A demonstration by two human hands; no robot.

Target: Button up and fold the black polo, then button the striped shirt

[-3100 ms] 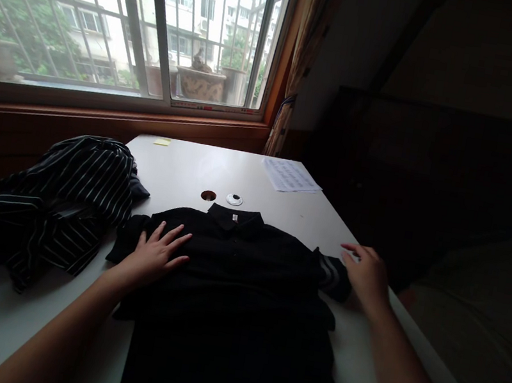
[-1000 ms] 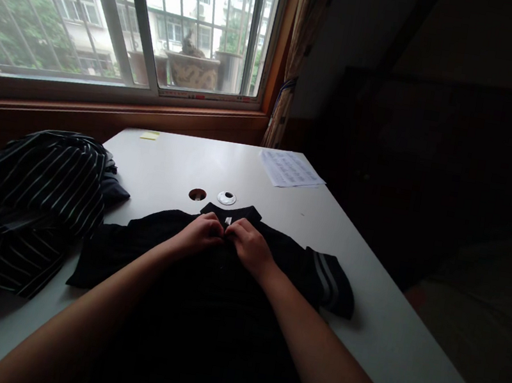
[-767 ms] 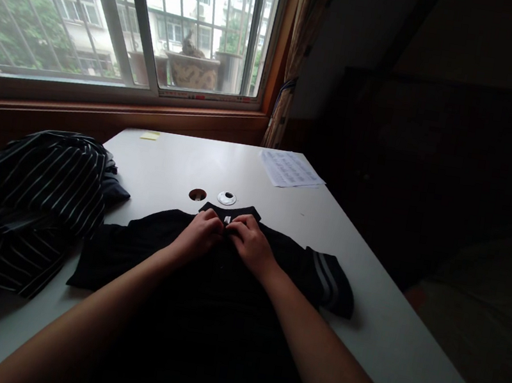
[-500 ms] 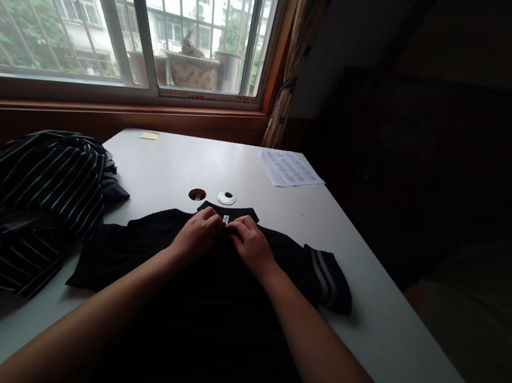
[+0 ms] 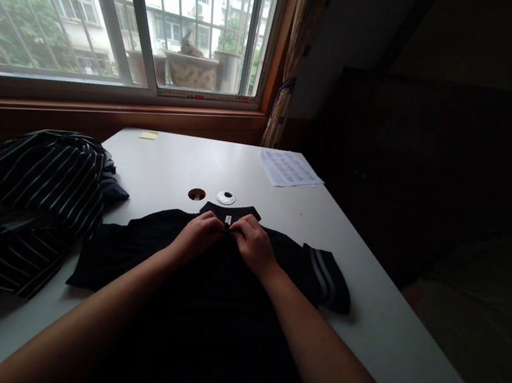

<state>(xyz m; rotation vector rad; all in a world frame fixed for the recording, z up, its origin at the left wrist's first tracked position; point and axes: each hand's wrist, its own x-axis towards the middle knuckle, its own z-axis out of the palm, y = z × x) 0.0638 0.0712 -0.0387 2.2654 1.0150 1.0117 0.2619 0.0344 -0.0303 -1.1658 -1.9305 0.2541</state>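
A black short-sleeved shirt (image 5: 153,227) lies spread on the white table (image 5: 387,342), its collar (image 5: 253,213) toward the window. Grey stripes ring the cuff of its right-hand sleeve (image 5: 327,277). At the front of the neck, my left hand (image 5: 201,231) is closed in a pinch on the collar's edge. My right hand (image 5: 253,239) pinches the same edge from the other side, the fingertips of both hands almost meeting. A small pale label (image 5: 228,219) shows inside the neck between them. The lower part of the shirt merges into darkness.
A heap of black-and-white striped clothing (image 5: 26,200) covers the table's left side. Beyond the collar are a round hole (image 5: 196,194) and a white disc-like cover (image 5: 226,198). Printed sheets (image 5: 288,169) lie at the far right corner, a yellow note (image 5: 148,135) at the far left.
Both hands have stayed at the neck with small finger movements. The collar has shifted slightly to the right, and more of the label shows between the hands.
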